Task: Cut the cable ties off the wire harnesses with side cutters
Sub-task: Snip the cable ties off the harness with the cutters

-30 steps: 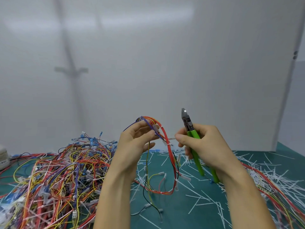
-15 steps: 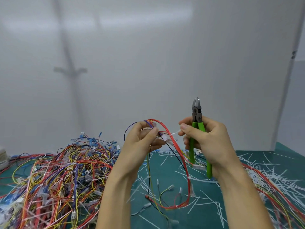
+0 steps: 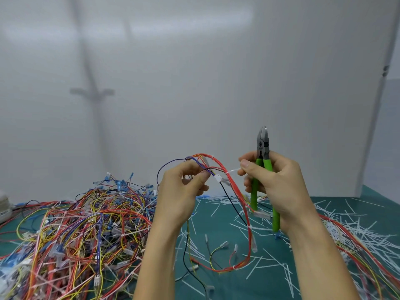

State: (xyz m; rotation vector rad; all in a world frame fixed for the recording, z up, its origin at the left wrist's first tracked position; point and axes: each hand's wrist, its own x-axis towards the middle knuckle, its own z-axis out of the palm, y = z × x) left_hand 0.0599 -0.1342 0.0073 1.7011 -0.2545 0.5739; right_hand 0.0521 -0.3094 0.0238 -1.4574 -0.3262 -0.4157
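Left hand [image 3: 179, 191] grips the red-and-purple wire harness [image 3: 251, 239]; right hand [image 3: 279, 187], clutching green-handled side cutters [image 3: 263, 146], pinches the white plastic tie [image 3: 234, 170] beside that grip, probably to tug it free.

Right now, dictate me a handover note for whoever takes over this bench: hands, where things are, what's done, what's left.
Left hand holds the raised wire harness at its top loop.
Right hand grips the side cutters, tips up, and pinches a cable tie tail.
Done: cut ties litter the green mat.
Left: the pinched tie, a lower tie on this harness, then the harness pile at left.
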